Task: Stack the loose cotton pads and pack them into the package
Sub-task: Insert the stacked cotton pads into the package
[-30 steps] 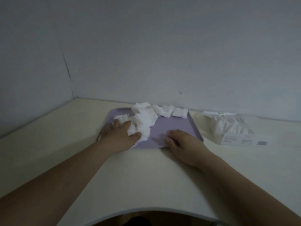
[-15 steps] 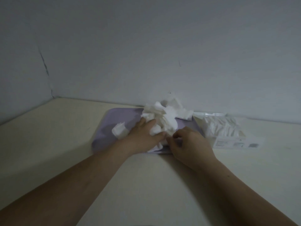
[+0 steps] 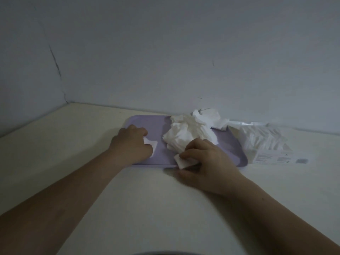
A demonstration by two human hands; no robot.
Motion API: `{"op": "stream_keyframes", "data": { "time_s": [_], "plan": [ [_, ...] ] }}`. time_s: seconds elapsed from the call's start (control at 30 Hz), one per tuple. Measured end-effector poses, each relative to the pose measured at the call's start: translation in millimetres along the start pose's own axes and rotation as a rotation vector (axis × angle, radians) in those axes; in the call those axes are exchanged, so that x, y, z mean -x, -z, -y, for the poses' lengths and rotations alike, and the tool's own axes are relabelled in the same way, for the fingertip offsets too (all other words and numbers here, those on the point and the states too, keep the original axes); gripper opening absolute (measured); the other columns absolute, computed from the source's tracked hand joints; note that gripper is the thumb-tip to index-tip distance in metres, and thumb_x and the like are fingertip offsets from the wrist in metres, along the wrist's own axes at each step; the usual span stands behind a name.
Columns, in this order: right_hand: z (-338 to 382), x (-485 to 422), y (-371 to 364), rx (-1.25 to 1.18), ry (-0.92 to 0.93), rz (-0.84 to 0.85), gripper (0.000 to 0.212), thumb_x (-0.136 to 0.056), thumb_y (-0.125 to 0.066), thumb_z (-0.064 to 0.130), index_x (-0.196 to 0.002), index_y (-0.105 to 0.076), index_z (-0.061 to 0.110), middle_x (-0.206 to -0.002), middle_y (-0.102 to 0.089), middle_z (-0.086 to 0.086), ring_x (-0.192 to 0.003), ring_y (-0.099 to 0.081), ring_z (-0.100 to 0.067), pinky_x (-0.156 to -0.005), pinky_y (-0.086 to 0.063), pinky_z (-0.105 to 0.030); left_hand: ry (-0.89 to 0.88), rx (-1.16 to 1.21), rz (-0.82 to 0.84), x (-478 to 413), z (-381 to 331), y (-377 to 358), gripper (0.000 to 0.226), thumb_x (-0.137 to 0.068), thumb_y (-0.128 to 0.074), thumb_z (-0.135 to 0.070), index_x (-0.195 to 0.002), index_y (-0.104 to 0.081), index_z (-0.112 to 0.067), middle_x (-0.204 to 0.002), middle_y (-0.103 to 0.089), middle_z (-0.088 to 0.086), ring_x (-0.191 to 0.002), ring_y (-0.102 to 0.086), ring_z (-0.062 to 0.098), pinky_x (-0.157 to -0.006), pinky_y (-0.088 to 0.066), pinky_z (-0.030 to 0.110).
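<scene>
A heap of loose white cotton pads [image 3: 191, 132] lies bunched at the back right of a lilac tray [image 3: 160, 126]. My left hand [image 3: 131, 145] rests on the tray's left half, its curled fingers holding one pad [image 3: 151, 143] against the surface. At the tray's front edge my right hand [image 3: 207, 162] pinches another single pad [image 3: 182, 162] between thumb and fingers. The clear package [image 3: 265, 144], open at the top and partly filled with pads, stands just right of the tray.
The tray and package sit on a cream table [image 3: 147, 199] pushed into a corner of grey walls [image 3: 165, 52]. The walls close off the back and the left. The table's front edge curves just below my arms.
The pads were pushed together into a heap at the tray's back right. My left hand moved back to the left onto a lone pad. My right hand picked up a single pad.
</scene>
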State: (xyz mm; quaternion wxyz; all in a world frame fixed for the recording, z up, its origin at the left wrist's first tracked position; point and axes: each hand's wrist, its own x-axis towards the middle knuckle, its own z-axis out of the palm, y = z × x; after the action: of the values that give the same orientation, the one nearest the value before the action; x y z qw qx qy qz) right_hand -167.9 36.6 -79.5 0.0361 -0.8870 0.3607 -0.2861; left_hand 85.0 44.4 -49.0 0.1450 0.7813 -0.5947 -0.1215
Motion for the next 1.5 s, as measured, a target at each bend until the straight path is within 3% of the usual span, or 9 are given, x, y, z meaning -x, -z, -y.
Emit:
{"op": "stream_keyframes", "data": {
  "time_s": [0.07, 0.2, 0.37, 0.5, 0.63, 0.8, 0.97, 1.17, 1.5],
  "plan": [
    [-0.9, 1.7, 0.6, 0.001, -0.01, 0.025, 0.057, -0.074, -0.069, 0.073, -0.105, -0.08, 0.026, -0.101, -0.064, 0.011, -0.092, -0.061, -0.015, -0.077, -0.053, -0.031, 0.003, 0.045, 0.019, -2.6, 1.5, -0.9, 0.069, -0.062, -0.054, -0.05, -0.126, -0.063, -0.026, -0.127, -0.061, 0.005, -0.115, -0.06, 0.029, -0.098, -0.051, 0.038],
    [-6.3, 3.0, -1.3, -0.041, 0.024, -0.013, 0.019, -0.08, -0.08, 0.038, -0.094, -0.082, 0.026, -0.093, -0.068, 0.01, -0.08, -0.064, -0.013, -0.071, -0.055, -0.029, -0.042, 0.288, 0.104, -5.1, -7.4, -6.2, 0.032, -0.075, -0.082, -0.031, -0.101, -0.072, -0.015, -0.097, -0.075, 0.005, -0.092, -0.07, 0.024, -0.084, -0.056, 0.035],
    [-6.4, 5.9, 9.6, -0.265, -0.21, -0.085, 0.017, -0.091, -0.073, 0.037, -0.08, -0.074, 0.024, -0.079, -0.069, 0.009, -0.074, -0.063, -0.007, -0.066, -0.048, -0.018, -0.156, 0.295, 0.081, 3.7, -16.7, -10.4, 0.024, -0.081, -0.081, -0.024, -0.074, -0.062, -0.012, -0.067, -0.055, -0.002, -0.062, -0.048, 0.015, -0.057, -0.032, 0.031],
    [-9.6, 3.9, 9.1, -0.601, -0.436, -0.241, 0.026, -0.093, -0.07, 0.041, -0.077, -0.069, 0.02, -0.071, -0.07, 0.005, -0.068, -0.065, -0.011, -0.07, -0.052, -0.036, -0.154, 0.856, -0.092, 2.8, -16.7, -9.8, 0.016, -0.087, -0.074, -0.003, -0.083, -0.065, -0.015, -0.079, -0.066, 0.002, -0.076, -0.061, 0.02, -0.064, -0.052, 0.029],
    [-18.0, 0.5, 11.5, -0.809, -0.506, -0.384, 0.022, -0.098, -0.069, 0.031, -0.087, -0.076, 0.013, -0.071, -0.074, -0.006, -0.06, -0.065, -0.016, -0.066, -0.055, -0.044, -0.299, 1.289, 0.174, 9.0, -36.7, -4.1, 0.02, -0.091, -0.064, 0.004, -0.101, -0.071, -0.012, -0.088, -0.073, 0.005, -0.075, -0.064, 0.017, -0.058, -0.054, 0.027],
    [-15.7, -0.8, 17.5, -1.044, -0.566, -0.365, 0.012, -0.098, -0.069, 0.011, -0.101, -0.078, 0.006, -0.09, -0.079, -0.018, -0.076, -0.074, -0.03, -0.078, -0.063, -0.048, -0.409, 1.284, 0.359, 7.4, -61.6, -32.9, 0.034, -0.086, -0.075, 0.0, -0.118, -0.069, -0.011, -0.104, -0.073, 0.016, -0.087, -0.06, 0.027, -0.063, -0.047, 0.032],
    [-21.9, 0.9, 18.1, -1.094, -0.538, -0.279, 0.017, -0.099, -0.067, 0.01, -0.109, -0.076, 0.001, -0.1, -0.079, -0.02, -0.101, -0.075, -0.041, -0.092, -0.06, -0.056, -0.329, 1.326, 0.304, 5.7, -71.4, -49.8, 0.024, -0.07, -0.081, -0.015, -0.093, -0.079, -0.017, -0.08, -0.068, 0.009, -0.066, -0.048, 0.021, -0.056, -0.044, 0.025],
    [-19.5, 2.8, 17.7, -1.055, -0.506, -0.277, 0.017, -0.1, -0.063, 0.009, -0.107, -0.077, 0.002, -0.099, -0.081, -0.015, -0.099, -0.077, -0.035, -0.093, -0.061, -0.049, -0.394, 1.2, 0.283, 4.6, -65.6, -52.0, 0.02, -0.095, -0.068, -0.012, -0.111, -0.078, -0.018, -0.082, -0.064, 0.004, -0.065, -0.044, 0.014, -0.057, -0.043, 0.02],
    [-20.0, 1.2, 18.4, -1.037, -0.519, -0.284, 0.017, -0.101, -0.063, 0.009, -0.103, -0.078, 0.002, -0.095, -0.079, -0.02, -0.095, -0.077, -0.037, -0.089, -0.062, -0.048, -0.338, 1.27, 0.249, 3.7, -67.2, -51.7, 0.019, -0.088, -0.077, -0.01, -0.104, -0.068, -0.006, -0.089, -0.071, 0.012, -0.078, -0.054, 0.027, -0.062, -0.046, 0.034]
  ]
}}
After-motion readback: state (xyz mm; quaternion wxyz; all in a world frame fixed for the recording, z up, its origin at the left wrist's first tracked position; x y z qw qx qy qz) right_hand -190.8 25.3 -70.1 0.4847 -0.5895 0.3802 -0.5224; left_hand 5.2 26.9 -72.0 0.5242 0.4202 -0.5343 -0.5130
